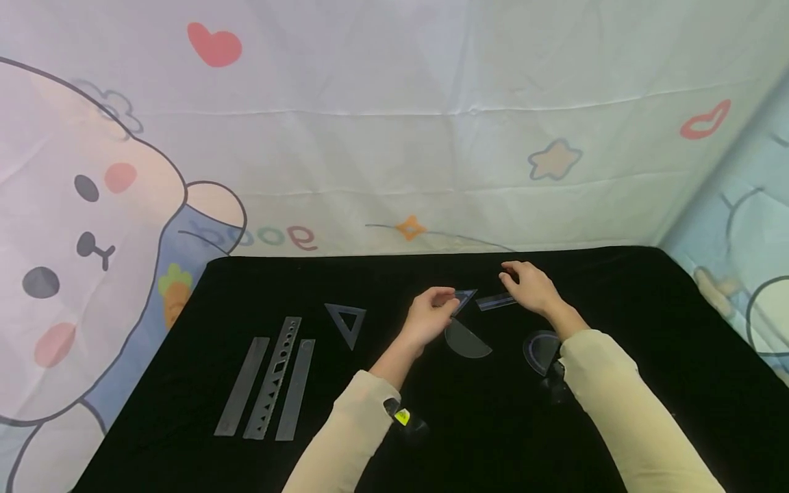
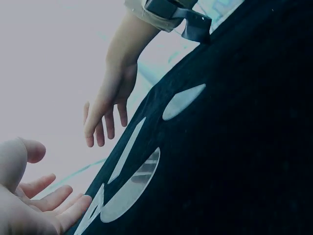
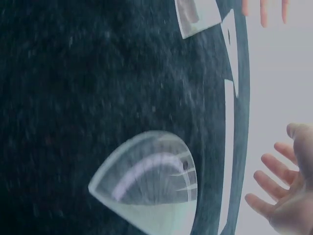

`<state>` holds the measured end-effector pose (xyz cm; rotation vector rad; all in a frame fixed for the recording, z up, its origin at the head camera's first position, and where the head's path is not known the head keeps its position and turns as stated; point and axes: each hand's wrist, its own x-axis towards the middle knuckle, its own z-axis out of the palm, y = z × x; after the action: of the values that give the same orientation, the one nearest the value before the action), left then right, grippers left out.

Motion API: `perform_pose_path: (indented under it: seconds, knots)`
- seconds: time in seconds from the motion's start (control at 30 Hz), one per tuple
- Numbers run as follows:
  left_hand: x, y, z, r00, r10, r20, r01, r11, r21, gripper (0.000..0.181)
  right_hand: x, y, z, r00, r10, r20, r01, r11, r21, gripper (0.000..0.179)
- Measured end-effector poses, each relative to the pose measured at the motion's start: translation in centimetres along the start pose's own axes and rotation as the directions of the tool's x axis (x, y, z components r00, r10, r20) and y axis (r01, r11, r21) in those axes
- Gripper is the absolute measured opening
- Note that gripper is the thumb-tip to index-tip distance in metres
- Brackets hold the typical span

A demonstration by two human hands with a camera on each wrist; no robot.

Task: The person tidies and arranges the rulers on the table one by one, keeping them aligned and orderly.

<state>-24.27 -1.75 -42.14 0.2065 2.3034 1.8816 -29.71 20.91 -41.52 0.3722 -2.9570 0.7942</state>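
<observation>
My left hand hovers by a small clear set square, whose left part it hides in the head view. In the left wrist view its fingers are loosely bent and hold nothing. Just in front lies a clear semicircular protractor. Above the right end of a short clear ruler is my right hand, apart from it. Its fingers are spread and grip nothing in the right wrist view. A second protractor lies below the right wrist, partly covered by the sleeve in the head view.
On the left of the black cloth lie a plain ruler, a stencil ruler with cut-out shapes and another ruler, side by side. A set square lies behind them. A printed curtain hangs behind the table.
</observation>
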Motion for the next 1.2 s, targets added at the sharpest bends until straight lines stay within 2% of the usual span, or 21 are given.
perform_pose_path:
  seconds: [0.23,0.47,0.77,0.97,1.2]
  knots:
    - [0.6,0.2,1.8,0.998,-0.051,0.045,0.056,0.993,-0.106,0.040,-0.4,1.7,-0.9,0.998,0.056,-0.007,-0.056,0.998,-0.030,0.045]
    - [1.4,0.3,3.3,0.989,-0.142,0.036,0.146,0.974,-0.173,0.041,-0.9,3.3,-1.5,0.992,0.127,-0.024,-0.128,0.990,-0.060,0.047]
    - [2.5,0.8,4.7,0.981,-0.191,0.038,0.194,0.948,-0.250,0.044,-0.9,4.4,-1.7,0.973,0.233,-0.010,-0.233,0.969,-0.085,0.054]
    - [3.0,0.7,5.3,0.972,-0.236,0.006,0.227,0.925,-0.304,0.042,-0.7,4.3,-1.3,0.969,0.244,-0.024,-0.245,0.960,-0.136,0.051]
    - [3.0,0.4,5.8,0.966,-0.258,-0.007,0.243,0.916,-0.320,0.044,-0.7,4.2,-0.7,0.973,0.223,-0.061,-0.229,0.961,-0.152,0.048]
